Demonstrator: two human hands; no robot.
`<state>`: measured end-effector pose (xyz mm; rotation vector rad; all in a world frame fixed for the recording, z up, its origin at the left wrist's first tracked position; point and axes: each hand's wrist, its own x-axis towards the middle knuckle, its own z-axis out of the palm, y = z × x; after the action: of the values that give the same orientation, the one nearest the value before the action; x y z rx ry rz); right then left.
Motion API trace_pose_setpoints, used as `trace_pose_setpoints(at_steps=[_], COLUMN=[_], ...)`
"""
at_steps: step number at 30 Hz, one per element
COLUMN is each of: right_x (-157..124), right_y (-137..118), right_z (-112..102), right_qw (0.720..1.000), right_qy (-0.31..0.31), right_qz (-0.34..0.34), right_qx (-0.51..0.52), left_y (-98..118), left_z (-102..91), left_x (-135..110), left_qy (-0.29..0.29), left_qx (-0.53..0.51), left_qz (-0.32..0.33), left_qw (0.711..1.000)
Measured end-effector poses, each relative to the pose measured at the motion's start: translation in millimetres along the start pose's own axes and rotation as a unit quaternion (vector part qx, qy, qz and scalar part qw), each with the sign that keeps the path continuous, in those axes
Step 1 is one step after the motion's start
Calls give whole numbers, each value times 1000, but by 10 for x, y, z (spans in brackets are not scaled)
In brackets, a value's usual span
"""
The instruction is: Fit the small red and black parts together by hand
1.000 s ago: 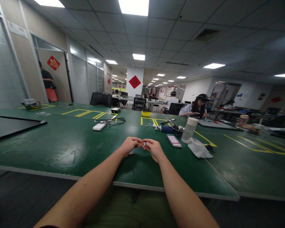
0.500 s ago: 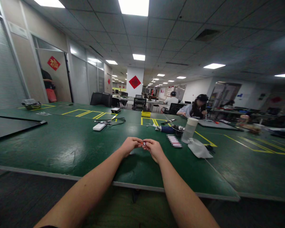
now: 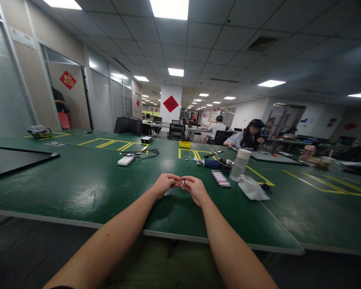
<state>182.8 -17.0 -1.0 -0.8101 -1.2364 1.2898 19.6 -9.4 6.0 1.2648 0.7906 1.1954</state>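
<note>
My left hand (image 3: 166, 184) and my right hand (image 3: 195, 188) meet at the fingertips above the green table (image 3: 108, 200). Pinched between them is a small item (image 3: 183, 182), dark and silvery at my right fingertips. A bit of orange-red shows at the left fingertips. Most of it is covered by fingers and it is too small to name. Both hands are closed in a pinch.
Right of my hands are a blurred pink-white packet (image 3: 220, 178), a white pouch (image 3: 252, 188), a translucent bottle (image 3: 240, 164) and a metal bowl (image 3: 226, 163). Ahead left lies a white power bank (image 3: 126, 159) with a black cable. A person (image 3: 249, 136) sits across the table.
My hands and the small item keep almost the same position. Across the table, the seated person's head and hand have shifted slightly.
</note>
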Motion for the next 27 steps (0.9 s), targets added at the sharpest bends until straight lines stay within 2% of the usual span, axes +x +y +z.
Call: trace_pose_setpoints(at_steps=[27], right_x=[25], right_y=[27], right_z=[-18], right_qw=[1000], right_qy=[-1], right_qz=[-2], right_qx=[-13], left_y=[17], left_z=[6], left_x=[-23], left_qy=[-15], left_qx=[6], left_qz=[5], left_qw=[1000])
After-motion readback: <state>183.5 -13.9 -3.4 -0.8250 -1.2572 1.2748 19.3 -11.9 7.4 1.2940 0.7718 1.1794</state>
